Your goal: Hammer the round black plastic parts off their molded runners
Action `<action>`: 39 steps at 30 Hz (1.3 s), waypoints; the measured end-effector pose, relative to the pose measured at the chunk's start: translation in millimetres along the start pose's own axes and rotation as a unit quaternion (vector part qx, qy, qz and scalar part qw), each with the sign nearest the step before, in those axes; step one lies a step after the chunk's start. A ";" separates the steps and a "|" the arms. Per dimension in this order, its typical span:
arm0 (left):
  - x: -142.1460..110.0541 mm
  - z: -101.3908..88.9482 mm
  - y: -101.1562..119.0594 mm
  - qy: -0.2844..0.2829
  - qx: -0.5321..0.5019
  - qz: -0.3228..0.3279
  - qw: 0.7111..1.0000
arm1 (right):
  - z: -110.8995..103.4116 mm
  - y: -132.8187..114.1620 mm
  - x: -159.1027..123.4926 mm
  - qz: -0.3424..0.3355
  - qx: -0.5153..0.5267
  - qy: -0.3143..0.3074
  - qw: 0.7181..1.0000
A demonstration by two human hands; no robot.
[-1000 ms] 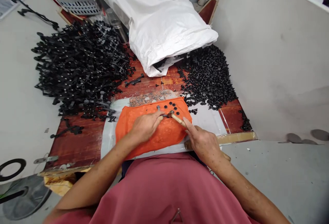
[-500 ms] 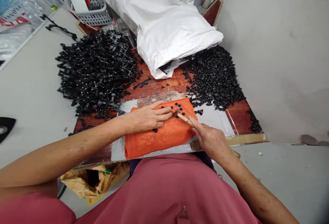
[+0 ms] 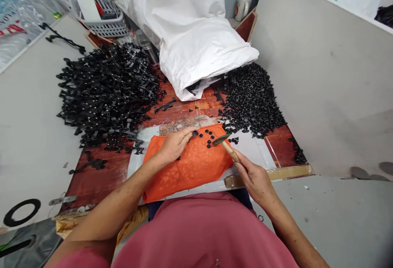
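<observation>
My left hand [image 3: 173, 146] rests at the upper left of an orange cloth pad [image 3: 190, 173]. Its thumb and fingers pinch a small black plastic piece [image 3: 195, 133], mostly covered by the fingertips. Wrapped round the wooden handle of a small hammer [image 3: 229, 150] is my right hand [image 3: 255, 178]. The hammer's dark, green-edged head is over the pad's upper right, beside several round black buttons [image 3: 209, 141] lying on the cloth. Another black bit [image 3: 178, 158] lies by my left wrist.
A tall heap of black branched plastic strips [image 3: 104, 96] stands left; a heap of small black studs [image 3: 251, 100] lies right. Behind are a white sack [image 3: 196, 34], grey basket [image 3: 107, 26], metal flask [image 3: 150, 51] and mug [image 3: 243, 7]. Grey panels [image 3: 322, 79] flank the red-brown table [image 3: 101, 186].
My left hand lay spread flat on the pad half a second ago and now pinches a black piece. The hammer has lifted away from the left fingers, toward the right, its head turned.
</observation>
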State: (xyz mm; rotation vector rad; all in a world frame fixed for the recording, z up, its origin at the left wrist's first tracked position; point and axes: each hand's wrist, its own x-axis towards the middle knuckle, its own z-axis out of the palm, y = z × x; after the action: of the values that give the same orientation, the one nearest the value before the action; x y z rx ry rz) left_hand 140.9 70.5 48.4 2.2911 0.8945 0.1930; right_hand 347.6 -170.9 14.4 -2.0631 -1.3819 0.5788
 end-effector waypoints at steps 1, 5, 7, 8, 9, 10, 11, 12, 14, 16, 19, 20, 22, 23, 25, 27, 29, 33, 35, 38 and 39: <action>2.7 3.6 0.3 0.006 -0.002 -0.001 1.000 | 0.5 0.5 -0.7 0.003 0.006 0.003 1.000; 10.8 9.5 0.2 0.029 -0.021 -0.031 0.999 | 1.3 1.3 -0.5 0.010 0.031 0.014 0.999; 14.3 11.0 -0.5 0.031 -0.041 -0.048 0.998 | 2.1 2.5 0.3 0.013 0.033 0.014 0.999; 16.1 12.1 -0.9 0.028 -0.049 -0.052 0.997 | 2.6 3.5 0.7 0.016 0.031 0.014 0.999; 17.9 13.4 -1.3 0.022 -0.057 -0.053 0.997 | 3.3 4.6 0.9 0.019 0.029 0.013 0.999; 19.5 14.9 -1.6 0.014 -0.065 -0.053 0.996 | 3.9 5.8 1.1 0.022 0.028 0.013 0.999; 21.0 16.4 -1.8 0.007 -0.073 -0.053 0.996 | 4.6 7.0 1.1 0.026 0.028 0.012 0.999; 22.3 17.8 -1.9 0.001 -0.081 -0.054 0.995 | 5.1 8.0 1.1 0.029 0.029 0.013 0.999; 24.2 20.0 -1.6 -0.006 -0.095 -0.060 0.994 | 5.8 9.4 1.0 0.031 0.035 0.012 0.999; 25.4 21.2 -1.0 -0.007 -0.103 -0.068 0.992 | 5.9 9.9 1.0 0.031 0.039 0.012 0.999; 26.9 21.5 -0.1 -0.013 -0.120 -0.080 0.990 | 5.4 9.0 1.3 0.036 0.036 0.010 0.999; 27.4 21.4 0.1 -0.014 -0.123 -0.083 0.989 | 5.1 8.5 1.5 0.038 0.035 0.009 0.999; 28.5 21.2 0.5 -0.011 -0.121 -0.088 0.989 | 4.8 7.4 1.9 0.042 0.033 0.007 0.999; 29.0 21.1 0.6 -0.007 -0.116 -0.088 0.989 | 4.7 7.0 2.1 0.044 0.031 0.004 0.999; 29.3 20.9 0.7 -0.003 -0.110 -0.086 0.990 | 4.6 6.3 2.5 0.049 0.026 -0.001 0.998; 28.6 20.8 0.6 -0.009 -0.120 -0.085 0.989 | 4.6 6.0 2.6 0.050 0.022 -0.003 0.998; 27.4 21.2 0.2 -0.018 -0.144 -0.085 0.986 | 4.6 6.1 2.6 0.049 0.023 -0.002 0.999; 26.2 22.4 -0.1 -0.018 -0.178 -0.089 0.980 | 4.7 7.4 2.9 0.049 0.022 -0.002 0.999; 26.7 22.6 0.6 -0.023 -0.179 -0.095 0.979 | 5.4 8.2 3.3 0.052 0.015 -0.006 0.999; 27.6 21.9 1.2 -0.029 -0.164 -0.110 0.980 | 7.4 9.6 3.3 0.061 0.005 -0.011 0.998; 27.9 21.5 1.0 -0.030 -0.161 -0.115 0.980 | 8.0 10.1 3.1 0.064 0.002 -0.011 0.998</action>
State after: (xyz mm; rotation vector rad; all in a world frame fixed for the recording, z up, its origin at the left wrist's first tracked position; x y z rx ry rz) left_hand 170.1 76.7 29.7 1.8705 1.0088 0.1526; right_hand 350.4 -169.2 1.6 -2.1596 -1.2674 0.6588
